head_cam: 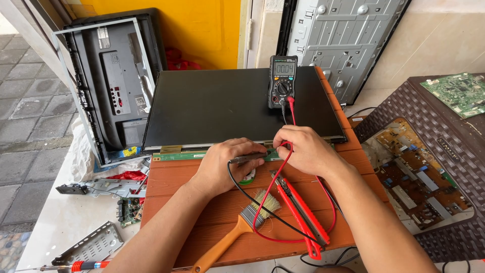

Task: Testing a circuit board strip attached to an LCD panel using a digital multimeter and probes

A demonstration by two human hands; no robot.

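- The left hand (227, 162) rests at the lower edge of the flat black display panel (237, 106), with its fingers (252, 148) clenched around the black probe (247, 158). The probe lies almost level under the fingers, its tip pointing toward the right hand.
- The right hand (308, 149) sits just beside the left hand, also at the panel's lower edge. Its fingers (284, 139) are pinched on the red lead (288, 151); the probe body itself is hidden inside the grip.
- Both probe tips meet the narrow green circuit strip (187, 155) that runs along the panel's lower edge. The exact contact point is hidden by the hands.
- The digital multimeter (283, 81) stands on the panel's upper right part, display facing the camera. The red and black leads run from its sockets down to the hands.
- The black lead (262, 207) loops from the left hand across the wooden table (192, 177), below the panel.
- A paintbrush (237, 227) with an orange handle lies on the table below the panel, bristles pointing toward the hands, near the left forearm.
- A red-handled tool (300, 212) lies on the table below the right hand, inside the loop of the red lead.
- A television back cover (113, 76) leans left of the panel.
- A brown circuit board (414, 177) lies right of the panel on a dark woven surface.
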